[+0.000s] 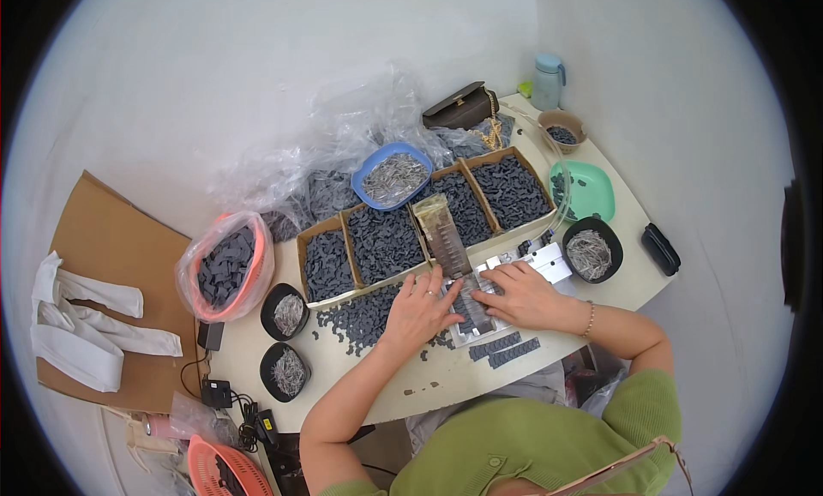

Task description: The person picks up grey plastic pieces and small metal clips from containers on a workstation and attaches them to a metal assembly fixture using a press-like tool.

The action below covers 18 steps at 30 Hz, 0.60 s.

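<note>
A metal fixture (474,318) holding rows of dark grey plastic pieces lies in front of me, near the table's front edge. On its left side rests my left hand (417,312), fingers spread and fingertips at the pieces. My right hand (525,299) reaches over the fixture from the right, its fingers apart and touching the top. Whether a small part sits under the fingertips is hidden. Just behind stands an upright, tilted clear-sided chute (441,236). Two joined strips of grey pieces (514,352) lie in front of the fixture.
Behind is a cardboard box (345,230) with several compartments of grey pieces; loose grey pieces (360,318) spill before it. Metal pins fill a blue bowl (358,184) and black bowls (266,312). A green tray (604,183) and black case (660,249) are right, a pink basket (261,264) left.
</note>
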Available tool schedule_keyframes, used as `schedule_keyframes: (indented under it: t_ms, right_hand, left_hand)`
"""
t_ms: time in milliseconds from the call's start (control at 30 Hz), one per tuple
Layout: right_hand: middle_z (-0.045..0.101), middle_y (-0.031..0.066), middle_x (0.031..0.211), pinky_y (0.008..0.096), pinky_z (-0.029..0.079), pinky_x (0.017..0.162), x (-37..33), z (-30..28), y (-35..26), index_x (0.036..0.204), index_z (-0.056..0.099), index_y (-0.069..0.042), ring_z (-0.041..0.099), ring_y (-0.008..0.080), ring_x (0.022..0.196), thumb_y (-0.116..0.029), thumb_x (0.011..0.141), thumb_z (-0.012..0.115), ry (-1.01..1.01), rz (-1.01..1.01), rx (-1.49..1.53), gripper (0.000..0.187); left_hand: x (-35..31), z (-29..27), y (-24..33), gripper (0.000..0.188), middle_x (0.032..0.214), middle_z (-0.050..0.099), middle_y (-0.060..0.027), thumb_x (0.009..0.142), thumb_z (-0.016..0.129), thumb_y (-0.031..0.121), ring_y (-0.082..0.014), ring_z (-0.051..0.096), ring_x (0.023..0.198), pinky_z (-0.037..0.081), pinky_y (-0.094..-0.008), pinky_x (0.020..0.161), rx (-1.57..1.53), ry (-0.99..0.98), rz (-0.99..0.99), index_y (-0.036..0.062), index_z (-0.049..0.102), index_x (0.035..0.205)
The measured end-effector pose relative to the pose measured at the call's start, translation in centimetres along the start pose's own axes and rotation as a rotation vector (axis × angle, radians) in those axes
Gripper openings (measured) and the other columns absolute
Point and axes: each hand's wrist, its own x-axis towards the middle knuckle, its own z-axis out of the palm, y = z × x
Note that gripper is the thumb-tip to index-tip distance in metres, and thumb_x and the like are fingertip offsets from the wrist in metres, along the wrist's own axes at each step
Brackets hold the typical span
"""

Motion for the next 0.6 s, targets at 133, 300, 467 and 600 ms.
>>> schedule_keyframes:
  t_ms: [133, 300, 467, 600]
  right_hand:
    - [0.052, 0.0134, 0.124, 0.0406, 0.038, 0.093, -0.4, 0.0, -0.4, 0.12, 0.061, -0.016, 0.05, 0.0271, 0.111, -0.032, 0.081, 0.066, -0.002, -0.029, -0.003, 0.043]
    - [0.051, 0.0137, 0.127, 0.0413, 0.038, 0.094, -0.8, -0.4, 0.0, 0.121, 0.061, -0.018, 0.049, 0.0275, 0.113, -0.034, 0.081, 0.065, -0.003, -0.026, -0.016, 0.043]
    - [0.051, 0.0136, 0.128, 0.042, 0.038, 0.093, -0.7, -0.3, 0.3, 0.12, 0.062, -0.018, 0.049, 0.028, 0.114, -0.034, 0.082, 0.064, 0.003, -0.049, 0.019, 0.041]
    - [0.053, 0.0119, 0.124, 0.0411, 0.039, 0.092, 0.0, -0.3, 0.6, 0.112, 0.065, -0.015, 0.05, 0.0276, 0.112, -0.028, 0.081, 0.065, 0.032, -0.059, 0.102, 0.034]
  left_hand:
    - [-0.1, 0.3, 0.6, 0.055, 0.127, 0.05, -0.0176, 0.081, 0.065, 0.04, -0.0313, 0.05, 0.11, 0.038, -0.0438, 0.096, -0.137, 0.028, -0.053, 0.0114, 0.056, 0.126]
    - [-1.1, 1.1, 2.6, 0.052, 0.132, 0.046, -0.0194, 0.083, 0.066, 0.027, -0.0345, 0.046, 0.119, 0.036, -0.0457, 0.098, -0.405, 0.041, -0.147, 0.0019, 0.054, 0.126]
    - [-1.9, 1.2, 5.3, 0.058, 0.14, 0.038, -0.0234, 0.082, 0.067, 0.03, -0.0375, 0.037, 0.129, 0.032, -0.0474, 0.103, -0.452, 0.036, -0.262, -0.0019, 0.05, 0.128]
    - [-2.1, 0.8, 6.6, 0.06, 0.142, 0.036, -0.0246, 0.082, 0.067, 0.033, -0.0379, 0.036, 0.131, 0.031, -0.0499, 0.103, -0.366, 0.017, -0.277, -0.0026, 0.05, 0.128]
